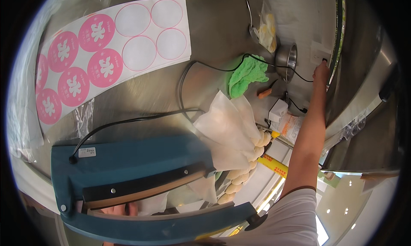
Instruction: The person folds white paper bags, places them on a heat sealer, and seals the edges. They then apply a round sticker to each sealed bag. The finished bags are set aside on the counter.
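My right arm reaches to the wall outlet, where my right hand holds a black plug against it. A black power cord runs from near that hand in loops to a blue-green impulse sealer. The sealer's two arms stand apart in the foreground. In the gap between them show the fingers of my left hand, curled at the lower arm; the rest of that hand is mostly hidden. White paper sheets lie beyond the sealer's tip, partly over several round pale buns.
On the steel counter lie a sheet of pink round stickers, a green cloth, a spoon and a bag of yellowish pieces. A steel bowl tilts by the wall. A yellow box bears writing.
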A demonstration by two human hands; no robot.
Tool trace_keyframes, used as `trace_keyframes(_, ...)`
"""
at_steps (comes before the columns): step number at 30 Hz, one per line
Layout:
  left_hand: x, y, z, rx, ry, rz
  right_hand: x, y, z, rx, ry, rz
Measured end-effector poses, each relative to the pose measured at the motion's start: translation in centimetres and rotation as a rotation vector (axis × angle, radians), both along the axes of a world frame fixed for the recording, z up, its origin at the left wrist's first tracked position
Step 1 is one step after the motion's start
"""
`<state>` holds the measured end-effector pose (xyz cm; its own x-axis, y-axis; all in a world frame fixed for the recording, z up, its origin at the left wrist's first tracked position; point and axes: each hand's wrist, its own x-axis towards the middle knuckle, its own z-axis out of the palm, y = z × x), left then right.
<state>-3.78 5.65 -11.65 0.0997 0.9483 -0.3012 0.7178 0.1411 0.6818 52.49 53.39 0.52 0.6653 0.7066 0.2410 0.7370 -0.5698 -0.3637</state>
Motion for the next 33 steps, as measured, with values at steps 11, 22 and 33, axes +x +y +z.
trace_keyframes(11,0.2,-0.7,-1.5,0.086,0.013,0.020,2.2,2.1,0.2,0.084,0.058,-0.035)
trace_keyframes(22,-0.3,-2.1,-4.5,0.029,-0.137,-0.060,3.6,0.1,-2.0,-0.043,-0.571,0.035)
trace_keyframes(33,0.6,-0.4,-5.1,0.487,-0.058,0.022,-15.6,-33.6,-1.1,0.221,0.126,0.475)
